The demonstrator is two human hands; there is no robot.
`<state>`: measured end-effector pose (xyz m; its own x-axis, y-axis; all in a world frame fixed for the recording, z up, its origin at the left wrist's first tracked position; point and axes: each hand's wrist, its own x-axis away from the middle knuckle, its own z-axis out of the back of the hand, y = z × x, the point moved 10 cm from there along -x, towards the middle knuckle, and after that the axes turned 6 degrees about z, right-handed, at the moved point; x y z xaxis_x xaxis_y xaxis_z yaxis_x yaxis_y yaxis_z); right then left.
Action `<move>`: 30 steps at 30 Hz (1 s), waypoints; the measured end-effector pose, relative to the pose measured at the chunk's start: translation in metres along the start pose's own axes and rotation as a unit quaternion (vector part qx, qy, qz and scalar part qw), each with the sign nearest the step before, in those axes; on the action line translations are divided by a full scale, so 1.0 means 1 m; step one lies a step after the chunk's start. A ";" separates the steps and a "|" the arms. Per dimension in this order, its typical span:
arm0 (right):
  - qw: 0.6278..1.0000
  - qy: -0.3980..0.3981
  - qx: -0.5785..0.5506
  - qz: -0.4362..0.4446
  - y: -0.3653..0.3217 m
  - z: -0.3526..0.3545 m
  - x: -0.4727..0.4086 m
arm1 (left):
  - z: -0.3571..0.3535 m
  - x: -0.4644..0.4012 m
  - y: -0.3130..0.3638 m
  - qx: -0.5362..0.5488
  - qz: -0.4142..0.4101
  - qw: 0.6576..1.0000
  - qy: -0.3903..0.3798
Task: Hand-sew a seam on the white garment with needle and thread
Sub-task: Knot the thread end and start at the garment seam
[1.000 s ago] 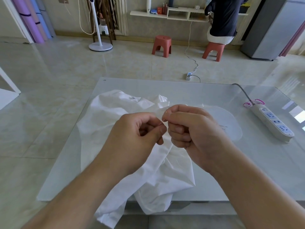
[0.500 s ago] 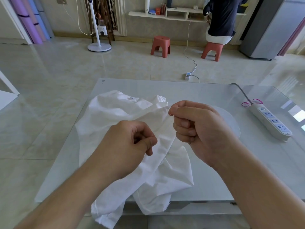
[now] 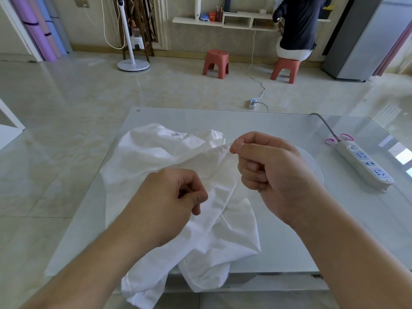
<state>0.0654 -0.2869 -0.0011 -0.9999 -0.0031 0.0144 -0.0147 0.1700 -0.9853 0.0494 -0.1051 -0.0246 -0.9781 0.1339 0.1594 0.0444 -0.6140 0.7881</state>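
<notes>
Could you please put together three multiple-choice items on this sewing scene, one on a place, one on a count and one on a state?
1. Where does the power strip lie?
A. on the table's right side
B. under the garment
C. on a stool

2. How many red stools stand on the floor at the back?
A. one
B. two
C. four

3. What is the right hand doing?
A. lying flat and open on the table
B. pinching something small at the edge of the white garment between thumb and forefinger
C. holding the power strip

Answers: 1 A, the strip rests on the glass table to the right of the hands. 2 B, one stool stands free and a second has a person seated on it. 3 B, the fingers are curled, with the thumb and forefinger tips pressed together at the cloth's raised edge.
</notes>
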 end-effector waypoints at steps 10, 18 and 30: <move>1.000 0.012 0.007 0.003 -0.001 0.005 -0.001 | -0.006 -0.005 -0.013 -0.071 0.022 0.997 -0.018; 1.000 0.012 0.008 0.005 -0.002 0.006 -0.001 | -0.006 -0.008 -0.019 -0.106 0.029 0.994 -0.018; 1.000 0.010 0.022 0.007 -0.001 0.003 0.000 | -0.010 -0.005 -0.024 -0.164 0.051 0.983 -0.063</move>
<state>0.0651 -0.2896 -0.0006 -0.9998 0.0189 0.0045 -0.0021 0.1265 -0.9920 0.0517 -0.0987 -0.0501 -0.9382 0.1404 0.3163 0.0534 -0.8442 0.5333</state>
